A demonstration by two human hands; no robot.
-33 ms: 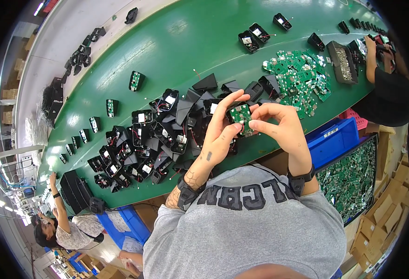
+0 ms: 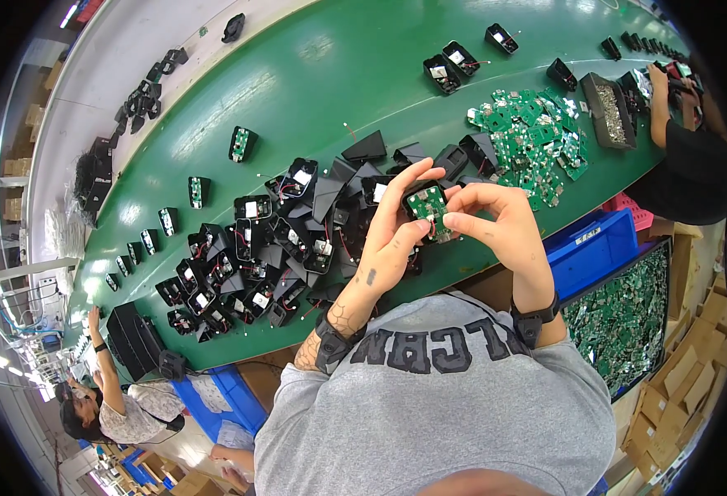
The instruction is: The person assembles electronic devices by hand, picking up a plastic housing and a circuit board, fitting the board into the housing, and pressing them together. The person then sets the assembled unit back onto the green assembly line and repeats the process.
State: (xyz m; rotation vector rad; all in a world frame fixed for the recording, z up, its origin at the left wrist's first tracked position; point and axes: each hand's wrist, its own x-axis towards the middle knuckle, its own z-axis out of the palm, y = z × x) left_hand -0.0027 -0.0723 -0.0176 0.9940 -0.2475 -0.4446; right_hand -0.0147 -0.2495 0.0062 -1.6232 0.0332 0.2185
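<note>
My left hand (image 2: 396, 240) is closed around a small black plastic housing (image 2: 409, 189), holding it above the bench edge. A green circuit board (image 2: 426, 203) sits at the housing's open face, my left thumb pressing its lower edge. From the other side my right hand (image 2: 495, 223) pinches at the board's right edge with thumb and forefinger. A thin wire seems to show near the thumbs, too small to make out well. Just beyond and left of my hands is a heap of black housings (image 2: 293, 236), several with white parts and red wires inside.
Loose green circuit boards (image 2: 537, 140) are piled to the right on the green bench (image 2: 297, 91). Single housings (image 2: 200, 192) stand in a row at left. A dark bin of small parts (image 2: 610, 112) lies near a co-worker's arm. Blue crates (image 2: 591, 256) flank me below the bench.
</note>
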